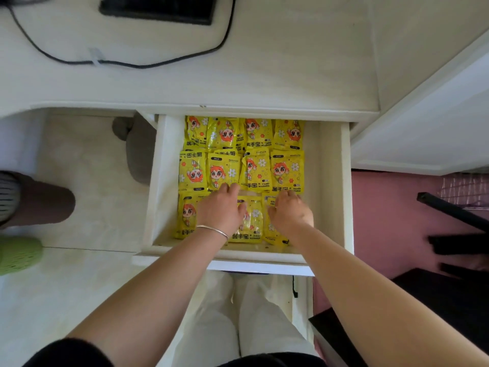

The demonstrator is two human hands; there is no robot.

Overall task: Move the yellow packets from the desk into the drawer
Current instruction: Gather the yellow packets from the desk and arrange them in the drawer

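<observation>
Several yellow hand-warmer packets with a cartoon figure lie in rows inside the pulled-out white drawer. My left hand, a silver bangle on its wrist, rests palm down on the packets of the near row. My right hand lies beside it on the near-right packets, fingertips touching the middle row. Both hands press flat with fingers slightly spread, and neither grips a packet. The packets under the hands are partly hidden. I see no packet on the white desk top.
A black device and a black cable lie at the back of the desk. A grey stool stands left of the drawer. Someone's foot in a green slipper is at far left. Dark objects sit on the pink floor.
</observation>
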